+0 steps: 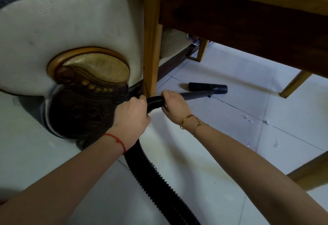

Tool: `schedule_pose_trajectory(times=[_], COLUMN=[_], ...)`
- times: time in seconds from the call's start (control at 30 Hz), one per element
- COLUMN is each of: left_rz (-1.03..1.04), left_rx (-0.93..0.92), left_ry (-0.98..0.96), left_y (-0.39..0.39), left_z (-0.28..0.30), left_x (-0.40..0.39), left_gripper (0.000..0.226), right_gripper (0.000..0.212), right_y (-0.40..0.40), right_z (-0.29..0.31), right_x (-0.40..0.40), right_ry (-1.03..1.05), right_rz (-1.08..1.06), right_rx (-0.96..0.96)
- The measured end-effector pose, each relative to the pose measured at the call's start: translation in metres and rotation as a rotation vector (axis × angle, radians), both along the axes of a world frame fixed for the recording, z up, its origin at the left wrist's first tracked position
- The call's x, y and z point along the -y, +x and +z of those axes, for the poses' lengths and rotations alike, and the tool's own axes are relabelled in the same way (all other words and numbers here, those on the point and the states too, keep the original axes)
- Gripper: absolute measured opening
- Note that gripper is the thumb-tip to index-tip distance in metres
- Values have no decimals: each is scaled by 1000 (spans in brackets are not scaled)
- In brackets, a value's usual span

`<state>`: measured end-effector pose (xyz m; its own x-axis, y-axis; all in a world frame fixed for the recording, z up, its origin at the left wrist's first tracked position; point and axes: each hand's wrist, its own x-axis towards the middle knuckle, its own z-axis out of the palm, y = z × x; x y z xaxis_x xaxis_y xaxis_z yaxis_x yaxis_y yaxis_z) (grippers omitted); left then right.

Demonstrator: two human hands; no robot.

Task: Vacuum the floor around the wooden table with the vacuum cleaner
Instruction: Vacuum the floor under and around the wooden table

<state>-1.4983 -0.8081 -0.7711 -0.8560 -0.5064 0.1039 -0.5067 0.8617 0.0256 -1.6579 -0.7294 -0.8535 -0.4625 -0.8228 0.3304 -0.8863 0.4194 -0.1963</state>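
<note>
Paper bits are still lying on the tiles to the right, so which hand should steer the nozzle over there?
Probably the right hand: it grips where hose meets grey tube, nearest the nozzle and scraps. The left hand holds the hose farther back.

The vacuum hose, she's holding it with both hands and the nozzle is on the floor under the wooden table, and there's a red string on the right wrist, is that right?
Not quite. The head view shows the red string on the left wrist; the right wrist wears gold bracelets. The rest holds: the left hand and right hand both grip the vacuum hose, and the nozzle lies on the floor under the wooden table.
</note>
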Motion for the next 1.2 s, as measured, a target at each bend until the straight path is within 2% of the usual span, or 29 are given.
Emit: schedule_pose_trajectory(times=[0.23,0.4,0.53,0.83,1.1,1.2], left_rz=[15,-18,-81,-225,-323,-349], left_rx=[-29,-48,-33,-18,-14,-19], left_ry=[-74,-121,-104,-82,-60,-72], left_y=[28,24,0,-83,-147,-161], left_z=[12,11,8,-11,-26,-33], left_x=[17,18,7,-39,-87,-101], left_gripper=[32,36,39,28,31,32], right_gripper=[23,18,17,19,33,32], right_y=[32,26,6,-65,-124,-140], right_z=[9,5,2,-11,-10,-12], right_x=[20,20,3,-67,-132,-150], right_ry=[-24,-5,14,57,150,180], right_rz=[-66,-145,-211,-332,-361,-338], right_rx=[-42,-66,-74,-71,-9,20])
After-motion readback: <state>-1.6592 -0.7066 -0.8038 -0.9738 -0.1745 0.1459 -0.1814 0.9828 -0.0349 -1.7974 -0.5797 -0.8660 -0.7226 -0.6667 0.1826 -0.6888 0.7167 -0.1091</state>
